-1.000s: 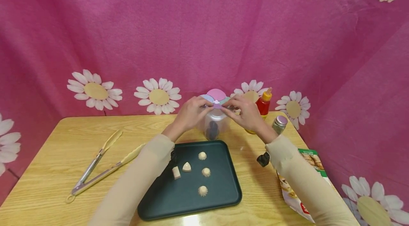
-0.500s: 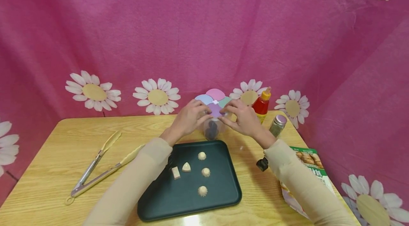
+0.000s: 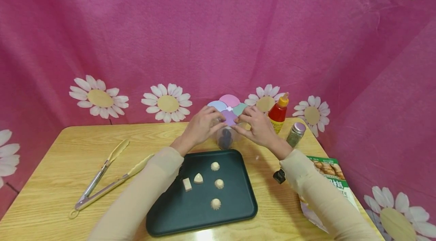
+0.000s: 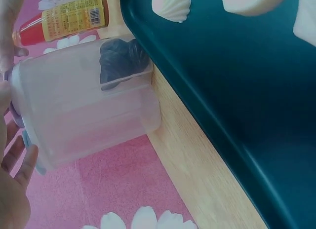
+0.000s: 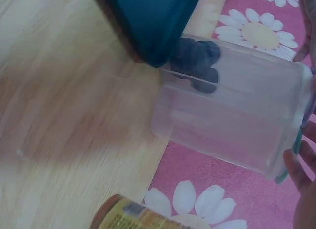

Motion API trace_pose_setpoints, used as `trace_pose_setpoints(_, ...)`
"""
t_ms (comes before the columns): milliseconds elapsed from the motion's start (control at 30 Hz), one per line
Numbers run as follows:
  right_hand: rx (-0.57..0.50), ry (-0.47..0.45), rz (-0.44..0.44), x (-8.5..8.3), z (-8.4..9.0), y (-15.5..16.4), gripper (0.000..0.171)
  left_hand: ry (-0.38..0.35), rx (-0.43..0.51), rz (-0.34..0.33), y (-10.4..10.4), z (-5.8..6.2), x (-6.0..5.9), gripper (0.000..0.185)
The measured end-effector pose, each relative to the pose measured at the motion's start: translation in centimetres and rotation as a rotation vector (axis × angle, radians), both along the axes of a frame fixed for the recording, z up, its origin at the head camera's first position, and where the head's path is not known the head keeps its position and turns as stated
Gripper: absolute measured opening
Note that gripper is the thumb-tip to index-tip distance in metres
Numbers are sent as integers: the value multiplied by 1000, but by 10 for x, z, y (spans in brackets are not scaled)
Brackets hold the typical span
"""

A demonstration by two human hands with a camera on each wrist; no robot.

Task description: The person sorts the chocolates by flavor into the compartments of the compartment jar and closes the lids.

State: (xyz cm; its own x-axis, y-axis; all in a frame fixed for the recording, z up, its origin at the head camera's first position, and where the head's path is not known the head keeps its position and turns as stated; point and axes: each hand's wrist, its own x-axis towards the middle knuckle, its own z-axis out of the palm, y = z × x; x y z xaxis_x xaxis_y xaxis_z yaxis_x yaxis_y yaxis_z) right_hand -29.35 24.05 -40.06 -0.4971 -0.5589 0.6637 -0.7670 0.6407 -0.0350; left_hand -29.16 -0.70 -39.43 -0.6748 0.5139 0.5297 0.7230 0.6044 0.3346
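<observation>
A clear plastic container (image 3: 226,137) with a pastel petal-shaped lid (image 3: 229,105) stands just behind the dark green tray (image 3: 245,210). Dark pieces (image 4: 123,61) lie in one of its compartments. My left hand (image 3: 204,122) lies on the lid's left side with its fingers (image 4: 17,165) stretched over the lid. My right hand (image 3: 255,123) mirrors it on the right, fingertips (image 5: 301,165) at the lid's edge. The purple flap lies flat between both hands. Several small white dumpling-like pieces (image 3: 215,203) sit on the tray.
Metal tongs with cream tips (image 3: 105,176) lie on the wooden table at the left. A red sauce bottle (image 3: 278,112) and a small spice jar (image 3: 295,134) stand right of the container. A printed food packet (image 3: 332,180) lies at the right edge. A pink flowered cloth hangs behind.
A second ago the purple flap stood raised between my fingertips; it now lies flat on the lid, and both hands have settled lower on it.
</observation>
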Motion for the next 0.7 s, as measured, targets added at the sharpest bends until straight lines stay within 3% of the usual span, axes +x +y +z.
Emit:
trace_pose_setpoints(233,16,19,21,0,2,0,21,5,-33,-5,-1,3,-1,22)
trace_pose_setpoints(333,-43,-87,23,-2,5,4,19,-3,-21,0,-1,5,0,22)
trace_pose_setpoints(500,-230,-297,-56,-9,6,19,19,-12,24,15,5,3,3,27)
trace_pose_setpoints(700,-212,-424,-111,-20,4,25,30,62,28,69,21,-2,5,32)
